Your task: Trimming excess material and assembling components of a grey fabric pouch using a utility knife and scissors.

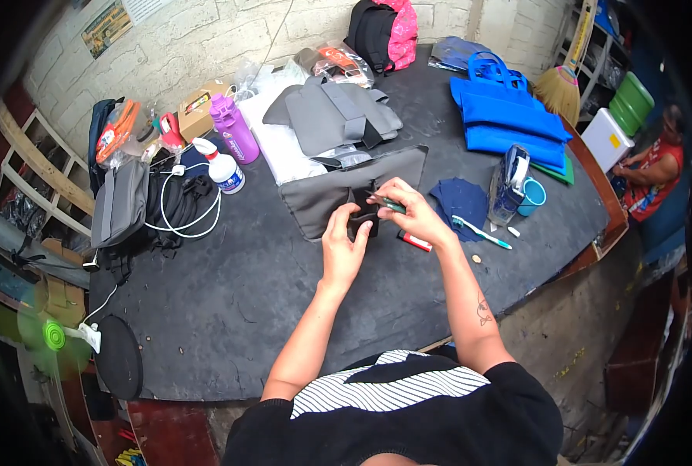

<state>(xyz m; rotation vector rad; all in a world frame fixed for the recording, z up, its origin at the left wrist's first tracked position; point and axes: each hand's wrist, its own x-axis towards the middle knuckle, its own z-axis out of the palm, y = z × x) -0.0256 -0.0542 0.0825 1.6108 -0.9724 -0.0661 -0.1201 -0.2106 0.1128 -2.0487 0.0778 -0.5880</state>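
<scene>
A grey fabric panel with a black strap or flap at its middle stands propped up on the dark table. My left hand pinches the dark material at its front, thumb and fingers closed round it. In my right hand is a small tool with a green handle, its tip directed at the same dark material. The tip itself is too small to make out. A small red and white object lies just below my right hand. Dark blue fabric pieces lie right of it.
A toothbrush, a blue cup and blue bags lie to the right. Farther back are grey bag pieces. At left stand a spray bottle, a purple bottle and a fan. Another person sits far right.
</scene>
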